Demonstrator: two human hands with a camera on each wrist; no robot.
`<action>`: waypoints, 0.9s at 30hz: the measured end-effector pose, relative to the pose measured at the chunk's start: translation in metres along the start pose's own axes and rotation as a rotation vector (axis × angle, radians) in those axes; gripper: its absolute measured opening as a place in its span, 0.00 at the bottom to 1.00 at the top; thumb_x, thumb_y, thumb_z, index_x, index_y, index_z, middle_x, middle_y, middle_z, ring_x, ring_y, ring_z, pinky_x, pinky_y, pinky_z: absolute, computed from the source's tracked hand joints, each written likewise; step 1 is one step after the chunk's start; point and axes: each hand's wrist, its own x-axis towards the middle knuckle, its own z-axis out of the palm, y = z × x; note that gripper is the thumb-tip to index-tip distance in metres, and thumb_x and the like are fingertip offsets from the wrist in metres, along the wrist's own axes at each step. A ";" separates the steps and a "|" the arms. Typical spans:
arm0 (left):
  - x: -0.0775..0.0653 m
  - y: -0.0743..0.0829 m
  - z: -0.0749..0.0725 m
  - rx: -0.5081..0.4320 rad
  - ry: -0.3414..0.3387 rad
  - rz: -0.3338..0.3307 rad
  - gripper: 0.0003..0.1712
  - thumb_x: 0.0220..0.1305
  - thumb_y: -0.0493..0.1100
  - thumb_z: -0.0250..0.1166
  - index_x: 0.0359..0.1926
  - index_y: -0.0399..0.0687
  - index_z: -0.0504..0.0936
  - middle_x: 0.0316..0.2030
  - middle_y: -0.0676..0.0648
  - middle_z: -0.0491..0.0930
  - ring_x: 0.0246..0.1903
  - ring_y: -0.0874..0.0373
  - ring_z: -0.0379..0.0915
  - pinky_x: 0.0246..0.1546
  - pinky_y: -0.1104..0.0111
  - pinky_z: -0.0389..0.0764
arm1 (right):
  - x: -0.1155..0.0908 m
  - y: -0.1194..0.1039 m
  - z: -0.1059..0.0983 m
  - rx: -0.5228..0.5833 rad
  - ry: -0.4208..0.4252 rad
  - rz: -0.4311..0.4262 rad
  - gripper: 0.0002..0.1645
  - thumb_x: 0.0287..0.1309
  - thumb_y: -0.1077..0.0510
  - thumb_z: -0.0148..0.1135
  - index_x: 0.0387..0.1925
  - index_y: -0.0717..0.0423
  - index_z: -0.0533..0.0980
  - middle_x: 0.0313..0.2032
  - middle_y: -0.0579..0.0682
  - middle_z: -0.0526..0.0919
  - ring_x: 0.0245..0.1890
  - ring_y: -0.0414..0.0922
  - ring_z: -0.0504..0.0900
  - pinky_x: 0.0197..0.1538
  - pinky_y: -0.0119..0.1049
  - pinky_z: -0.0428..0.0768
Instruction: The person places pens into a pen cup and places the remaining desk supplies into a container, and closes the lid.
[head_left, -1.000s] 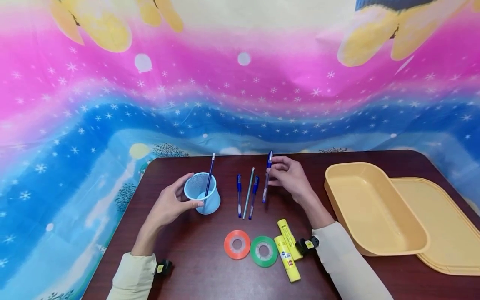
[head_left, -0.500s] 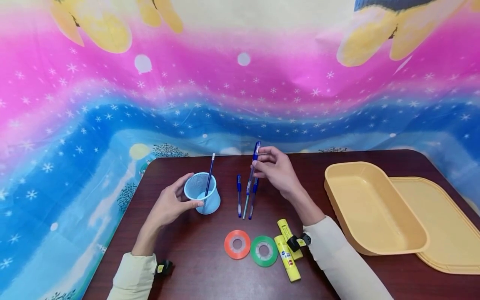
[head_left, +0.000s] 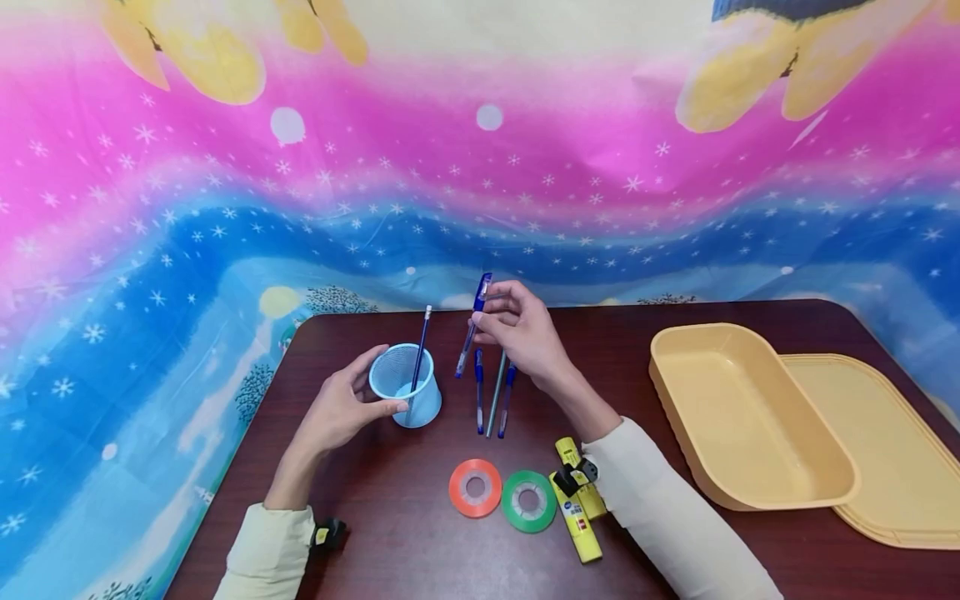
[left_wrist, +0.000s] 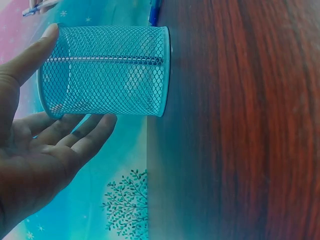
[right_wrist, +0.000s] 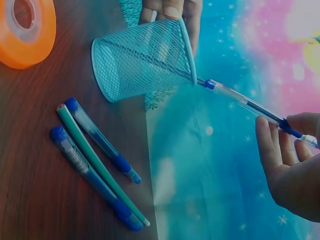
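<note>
A light blue mesh pen cup (head_left: 417,400) stands upright on the table, a dark blue pencil (head_left: 422,346) leaning inside it. My left hand (head_left: 348,408) holds the cup from the left, thumb near the front of the rim; in the left wrist view the fingers (left_wrist: 90,137) curve along its other side. My right hand (head_left: 525,333) pinches a capped blue pen (head_left: 473,325) by its cap end, tip pointing down, just right of the cup. Below it on the table lie two more blue pens (right_wrist: 102,137) with a green pencil (right_wrist: 100,162) between them.
Nearer the front lie an orange tape roll (head_left: 461,498), a green tape roll (head_left: 515,512) and two yellow glue sticks (head_left: 577,525), partly under the right wrist's camera. A yellow plastic box (head_left: 742,408) and its lid (head_left: 892,450) sit at the right. A patterned cloth (head_left: 480,200) hangs behind.
My right hand has carried the pen leftward and up, over the pens and pencil on the table, toward the cup. The left hand and the cup have stayed put.
</note>
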 end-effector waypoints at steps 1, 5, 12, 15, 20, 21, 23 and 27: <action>0.001 -0.003 0.001 0.005 0.002 -0.001 0.53 0.53 0.44 0.78 0.75 0.48 0.60 0.65 0.35 0.71 0.61 0.38 0.73 0.54 0.49 0.81 | 0.001 0.001 0.002 0.000 -0.001 -0.002 0.20 0.64 0.68 0.62 0.56 0.61 0.70 0.46 0.60 0.77 0.45 0.53 0.86 0.49 0.52 0.85; 0.009 -0.024 0.002 0.025 0.007 0.006 0.54 0.53 0.46 0.78 0.76 0.51 0.59 0.66 0.36 0.71 0.61 0.40 0.74 0.53 0.51 0.82 | 0.003 0.001 0.011 0.000 -0.003 -0.016 0.20 0.65 0.68 0.61 0.56 0.61 0.69 0.46 0.60 0.77 0.44 0.51 0.87 0.49 0.52 0.84; 0.013 -0.036 0.000 0.016 0.003 0.037 0.56 0.48 0.56 0.80 0.75 0.57 0.61 0.65 0.41 0.73 0.60 0.43 0.76 0.52 0.53 0.83 | 0.007 0.004 0.021 0.032 -0.008 -0.038 0.19 0.64 0.69 0.61 0.55 0.62 0.68 0.45 0.59 0.77 0.48 0.60 0.85 0.49 0.51 0.85; 0.013 -0.036 -0.001 0.004 -0.003 0.041 0.56 0.48 0.54 0.80 0.75 0.57 0.61 0.66 0.41 0.72 0.60 0.43 0.76 0.52 0.53 0.82 | 0.009 0.005 0.024 0.034 -0.012 -0.042 0.19 0.65 0.69 0.61 0.56 0.62 0.69 0.45 0.60 0.77 0.48 0.61 0.85 0.50 0.53 0.84; 0.014 -0.035 -0.001 0.016 -0.007 0.037 0.58 0.45 0.54 0.81 0.75 0.56 0.60 0.66 0.41 0.71 0.58 0.42 0.77 0.51 0.54 0.83 | 0.011 0.008 0.029 0.023 -0.010 -0.045 0.19 0.65 0.68 0.61 0.56 0.61 0.69 0.47 0.61 0.78 0.44 0.53 0.86 0.49 0.53 0.84; 0.014 -0.035 -0.001 0.023 -0.007 0.036 0.59 0.44 0.54 0.81 0.75 0.56 0.60 0.66 0.41 0.71 0.58 0.42 0.77 0.50 0.54 0.84 | 0.011 0.009 0.030 0.024 -0.009 -0.045 0.19 0.65 0.68 0.61 0.56 0.60 0.69 0.47 0.61 0.78 0.44 0.52 0.87 0.50 0.54 0.84; 0.015 -0.035 0.000 0.039 -0.003 0.035 0.60 0.44 0.55 0.82 0.75 0.54 0.59 0.65 0.41 0.72 0.57 0.43 0.78 0.50 0.54 0.84 | 0.012 0.010 0.032 0.037 -0.011 -0.046 0.20 0.64 0.69 0.62 0.55 0.61 0.69 0.47 0.61 0.78 0.44 0.52 0.86 0.50 0.55 0.84; 0.016 -0.037 0.002 0.062 0.008 0.038 0.59 0.45 0.55 0.81 0.75 0.53 0.59 0.65 0.41 0.72 0.59 0.43 0.77 0.50 0.54 0.84 | 0.013 0.011 0.037 0.037 -0.008 -0.051 0.20 0.63 0.69 0.62 0.55 0.60 0.70 0.46 0.60 0.79 0.44 0.52 0.87 0.47 0.50 0.86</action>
